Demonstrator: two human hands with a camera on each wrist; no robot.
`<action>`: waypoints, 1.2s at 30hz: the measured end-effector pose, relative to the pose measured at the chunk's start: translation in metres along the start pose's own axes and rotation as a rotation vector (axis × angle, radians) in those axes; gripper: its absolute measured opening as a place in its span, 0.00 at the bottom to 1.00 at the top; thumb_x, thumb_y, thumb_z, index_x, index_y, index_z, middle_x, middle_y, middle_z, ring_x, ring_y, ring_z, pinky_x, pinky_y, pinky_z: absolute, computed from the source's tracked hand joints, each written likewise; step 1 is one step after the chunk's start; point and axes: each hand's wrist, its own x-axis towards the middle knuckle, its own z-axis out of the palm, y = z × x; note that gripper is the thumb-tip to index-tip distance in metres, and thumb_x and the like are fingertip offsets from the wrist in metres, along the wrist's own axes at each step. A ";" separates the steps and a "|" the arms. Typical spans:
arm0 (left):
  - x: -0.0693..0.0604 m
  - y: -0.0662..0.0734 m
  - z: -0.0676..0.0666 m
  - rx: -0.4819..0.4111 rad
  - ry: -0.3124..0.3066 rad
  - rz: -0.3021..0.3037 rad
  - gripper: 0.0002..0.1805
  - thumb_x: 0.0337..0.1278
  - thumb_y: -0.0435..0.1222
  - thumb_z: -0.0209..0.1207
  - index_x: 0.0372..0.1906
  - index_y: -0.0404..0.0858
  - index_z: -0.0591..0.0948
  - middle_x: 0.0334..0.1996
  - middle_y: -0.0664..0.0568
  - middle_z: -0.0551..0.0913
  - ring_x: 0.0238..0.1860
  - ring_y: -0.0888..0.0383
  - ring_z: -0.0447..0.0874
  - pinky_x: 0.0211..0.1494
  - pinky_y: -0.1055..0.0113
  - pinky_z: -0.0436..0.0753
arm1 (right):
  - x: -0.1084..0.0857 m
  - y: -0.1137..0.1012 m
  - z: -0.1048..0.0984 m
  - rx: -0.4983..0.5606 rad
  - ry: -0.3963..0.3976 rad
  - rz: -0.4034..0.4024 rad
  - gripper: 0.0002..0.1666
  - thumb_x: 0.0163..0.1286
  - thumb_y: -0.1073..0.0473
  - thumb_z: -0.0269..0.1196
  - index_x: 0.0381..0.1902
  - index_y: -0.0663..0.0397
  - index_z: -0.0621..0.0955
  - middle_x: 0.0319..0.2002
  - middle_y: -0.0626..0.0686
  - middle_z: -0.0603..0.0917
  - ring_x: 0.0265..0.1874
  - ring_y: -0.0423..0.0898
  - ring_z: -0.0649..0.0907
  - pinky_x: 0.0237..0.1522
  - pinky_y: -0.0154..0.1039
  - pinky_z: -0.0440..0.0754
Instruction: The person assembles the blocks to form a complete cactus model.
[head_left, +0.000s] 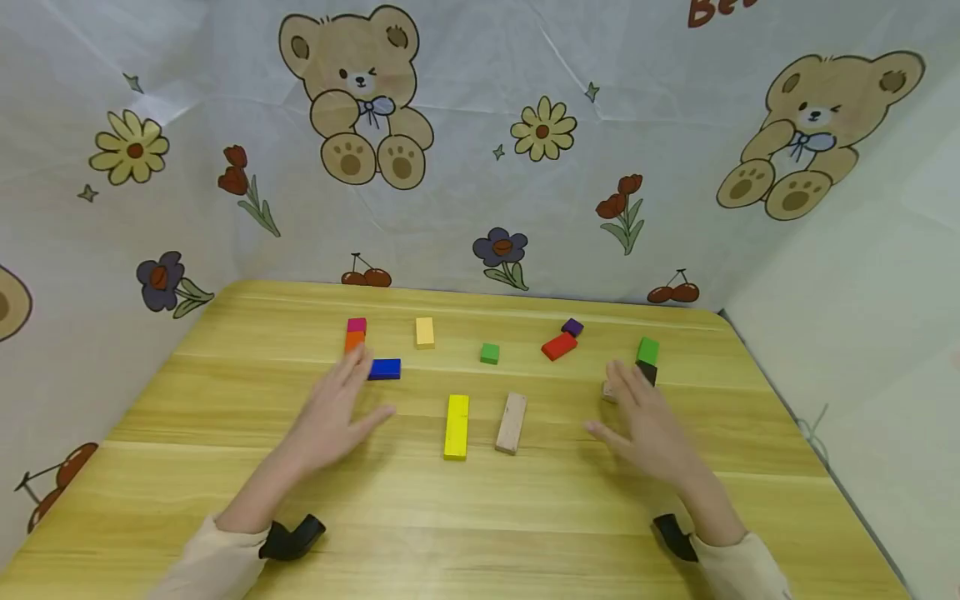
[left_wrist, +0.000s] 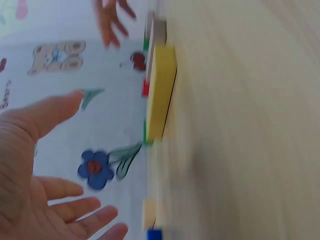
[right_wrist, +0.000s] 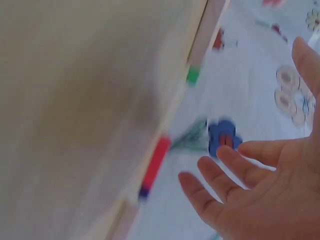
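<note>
Seen from the head camera, the left hand (head_left: 326, 425) is released, fingers extended; the blue block (head_left: 386, 369) lies between its one and two o'clock, the yellow block (head_left: 456, 427) at three. The right hand (head_left: 651, 429), likewise unclasped, has the black block (head_left: 648, 372) near twelve.

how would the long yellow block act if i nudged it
The yellow block looks rigid, given its straight edges. Lying flat on the table, it would probably slide rather than roll or tip.
</note>
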 end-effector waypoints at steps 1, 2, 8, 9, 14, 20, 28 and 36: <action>0.004 0.010 0.008 -0.075 -0.028 0.040 0.51 0.61 0.57 0.59 0.78 0.34 0.50 0.78 0.38 0.46 0.77 0.35 0.43 0.71 0.30 0.49 | 0.006 -0.010 0.007 0.062 -0.012 -0.042 0.57 0.65 0.35 0.62 0.78 0.57 0.49 0.77 0.65 0.52 0.74 0.68 0.53 0.66 0.73 0.55; 0.008 0.019 0.017 -0.153 -0.066 0.076 0.53 0.57 0.54 0.64 0.77 0.34 0.51 0.78 0.39 0.48 0.77 0.36 0.46 0.71 0.32 0.52 | 0.012 -0.020 0.015 0.131 -0.037 -0.079 0.59 0.63 0.36 0.65 0.78 0.59 0.51 0.75 0.65 0.54 0.73 0.67 0.56 0.67 0.70 0.59; 0.032 0.039 0.057 -0.395 -0.283 0.140 0.62 0.34 0.43 0.79 0.76 0.33 0.55 0.74 0.42 0.58 0.73 0.41 0.57 0.71 0.39 0.63 | 0.037 -0.064 0.047 0.421 -0.193 -0.100 0.66 0.50 0.43 0.77 0.76 0.62 0.54 0.71 0.64 0.57 0.68 0.62 0.61 0.65 0.62 0.67; 0.034 0.039 0.060 -0.409 -0.301 0.139 0.62 0.33 0.42 0.79 0.76 0.33 0.55 0.73 0.42 0.59 0.71 0.43 0.58 0.70 0.41 0.65 | 0.039 -0.066 0.051 0.431 -0.205 -0.095 0.66 0.49 0.44 0.78 0.75 0.64 0.55 0.69 0.64 0.59 0.67 0.60 0.62 0.65 0.61 0.67; 0.040 0.033 0.070 -0.466 -0.351 0.143 0.56 0.36 0.37 0.78 0.74 0.33 0.60 0.67 0.44 0.64 0.63 0.48 0.66 0.66 0.49 0.72 | 0.042 -0.067 0.064 0.411 -0.204 -0.080 0.60 0.47 0.50 0.79 0.71 0.68 0.62 0.62 0.62 0.66 0.62 0.56 0.67 0.64 0.56 0.70; 0.040 0.031 0.071 -0.475 -0.342 0.163 0.53 0.38 0.38 0.77 0.72 0.34 0.62 0.66 0.45 0.65 0.62 0.50 0.67 0.64 0.51 0.73 | 0.042 -0.064 0.068 0.409 -0.179 -0.065 0.57 0.46 0.52 0.79 0.69 0.67 0.65 0.59 0.60 0.68 0.60 0.53 0.68 0.63 0.54 0.71; 0.039 0.029 0.071 -0.484 -0.312 0.174 0.51 0.36 0.38 0.77 0.70 0.34 0.64 0.64 0.46 0.68 0.62 0.52 0.68 0.64 0.53 0.74 | 0.044 -0.066 0.068 0.415 -0.177 -0.048 0.55 0.45 0.53 0.80 0.68 0.65 0.67 0.57 0.58 0.69 0.57 0.52 0.71 0.61 0.52 0.73; 0.039 0.028 0.072 -0.492 -0.304 0.163 0.51 0.33 0.38 0.78 0.68 0.34 0.66 0.60 0.48 0.71 0.58 0.53 0.71 0.63 0.56 0.75 | 0.045 -0.066 0.069 0.411 -0.157 -0.047 0.54 0.42 0.52 0.81 0.66 0.65 0.70 0.54 0.55 0.71 0.54 0.50 0.74 0.58 0.50 0.75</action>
